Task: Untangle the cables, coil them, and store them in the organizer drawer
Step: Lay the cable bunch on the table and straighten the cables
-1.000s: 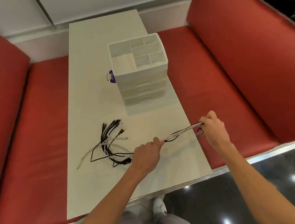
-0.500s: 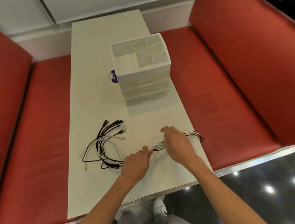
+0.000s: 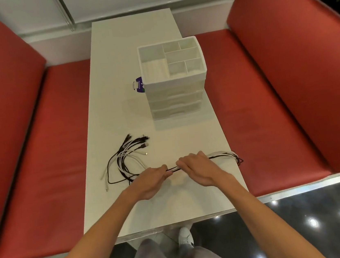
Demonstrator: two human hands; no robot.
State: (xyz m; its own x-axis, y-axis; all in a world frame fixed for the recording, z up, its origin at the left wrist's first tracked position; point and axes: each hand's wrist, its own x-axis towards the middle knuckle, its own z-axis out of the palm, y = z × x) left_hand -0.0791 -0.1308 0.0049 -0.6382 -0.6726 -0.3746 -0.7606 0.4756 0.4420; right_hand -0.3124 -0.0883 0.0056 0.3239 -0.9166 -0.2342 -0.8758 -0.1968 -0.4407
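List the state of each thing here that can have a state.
cables: one bundle, not coiled, plug ends fanned out at left, loop at right.
drawers: all three closed.
left hand: grips the bundle.
right hand: grips the bundle, close beside the left hand.

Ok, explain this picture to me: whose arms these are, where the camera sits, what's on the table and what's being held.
No machine here: these are a person's two bare arms, filmed by one wide-angle camera worn on the head, looking down. On the white table stands a white organizer with open compartments on top and drawers below. Nearer lies a bundle of black and white cables, plug ends fanned out on the left. The left hand and right hand grip the bundle side by side; its looped end sticks out past the right hand. Red benches flank the table.
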